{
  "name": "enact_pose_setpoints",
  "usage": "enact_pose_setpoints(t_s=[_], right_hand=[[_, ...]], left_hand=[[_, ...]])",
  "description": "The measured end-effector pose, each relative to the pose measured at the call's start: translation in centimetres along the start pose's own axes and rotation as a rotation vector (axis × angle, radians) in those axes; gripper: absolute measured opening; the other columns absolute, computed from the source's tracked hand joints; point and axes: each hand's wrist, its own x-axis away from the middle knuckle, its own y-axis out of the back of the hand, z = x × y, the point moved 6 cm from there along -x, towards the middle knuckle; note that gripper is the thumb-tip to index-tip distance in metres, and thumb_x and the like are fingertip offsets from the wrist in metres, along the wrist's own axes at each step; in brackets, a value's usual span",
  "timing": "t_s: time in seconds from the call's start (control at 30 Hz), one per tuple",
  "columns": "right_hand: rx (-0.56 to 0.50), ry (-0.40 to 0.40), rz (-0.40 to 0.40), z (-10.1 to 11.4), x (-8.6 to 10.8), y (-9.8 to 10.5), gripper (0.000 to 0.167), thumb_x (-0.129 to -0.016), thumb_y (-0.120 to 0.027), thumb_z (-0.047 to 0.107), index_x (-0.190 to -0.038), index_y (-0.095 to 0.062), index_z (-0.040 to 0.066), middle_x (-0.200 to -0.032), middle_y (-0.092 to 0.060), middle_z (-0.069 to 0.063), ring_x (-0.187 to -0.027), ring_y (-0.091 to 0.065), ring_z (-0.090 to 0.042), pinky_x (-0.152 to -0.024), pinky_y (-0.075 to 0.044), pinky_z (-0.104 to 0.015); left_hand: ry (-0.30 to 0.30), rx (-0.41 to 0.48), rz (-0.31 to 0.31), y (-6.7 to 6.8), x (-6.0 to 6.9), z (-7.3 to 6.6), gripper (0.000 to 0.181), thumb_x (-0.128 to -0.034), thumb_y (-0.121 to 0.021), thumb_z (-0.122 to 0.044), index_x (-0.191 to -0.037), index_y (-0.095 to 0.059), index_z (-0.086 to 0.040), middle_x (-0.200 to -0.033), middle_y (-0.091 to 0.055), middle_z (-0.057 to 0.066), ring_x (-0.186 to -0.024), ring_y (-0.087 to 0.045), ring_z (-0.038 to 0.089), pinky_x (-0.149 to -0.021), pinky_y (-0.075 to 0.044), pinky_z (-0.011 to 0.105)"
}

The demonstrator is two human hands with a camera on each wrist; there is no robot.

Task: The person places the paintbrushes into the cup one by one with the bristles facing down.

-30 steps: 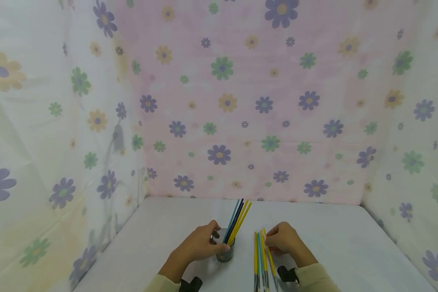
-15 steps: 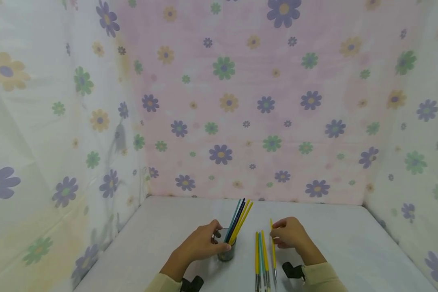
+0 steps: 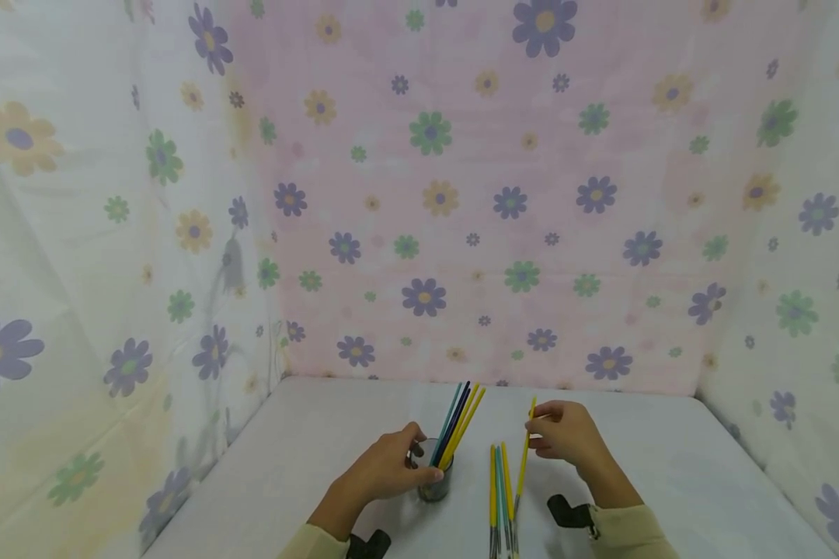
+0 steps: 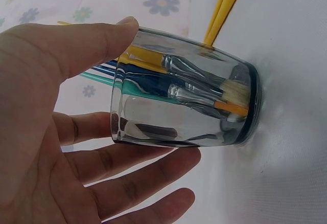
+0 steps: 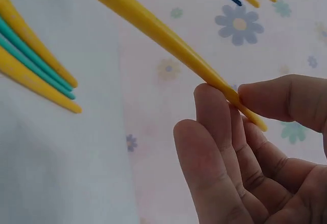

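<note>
My left hand (image 3: 389, 468) holds a clear glass (image 4: 189, 121) near its rim, thumb on one side and fingers on the other. In the glass stand several paintbrushes (image 3: 453, 427), bristles down, with yellow, dark blue and teal handles. To the right, my right hand (image 3: 566, 437) pinches a yellow paintbrush (image 5: 158, 35) near the handle's tip between thumb and fingertips. That brush is raised at a tilt, its bristle end low beside a row of several yellow and teal paintbrushes (image 3: 499, 485) on the table. In the left wrist view the bristles and metal ferrules show through the glass.
A white table (image 3: 349, 404) spreads under both hands. Flower-printed cloth (image 3: 461, 155) hangs behind it and at both sides. Black straps with mounts (image 3: 569, 512) sit at the wrists.
My right hand has moved up and to the right, lifting the yellow paintbrush away from the row and tilting it. The left hand stays on the glass.
</note>
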Motion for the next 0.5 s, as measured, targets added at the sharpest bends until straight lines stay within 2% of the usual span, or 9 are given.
enact_pose_setpoints(t_s=[0.5], right_hand=[[-0.044,0.098,-0.074,3.6,1.8,1.4,0.028,-0.097,-0.073,0.017,-0.117,-0.065,-0.001,-0.107,-0.072,-0.016,-0.088,-0.078,-0.027,-0.075,-0.064,-0.036]], left_hand=[[-0.021,0.001,-0.004,0.1,0.1,-0.1,0.069,-0.0862,-0.08,-0.055,-0.132,-0.055,-0.011,-0.12,-0.071,0.011,-0.093,-0.068,0.018,-0.081,-0.058,0.048]])
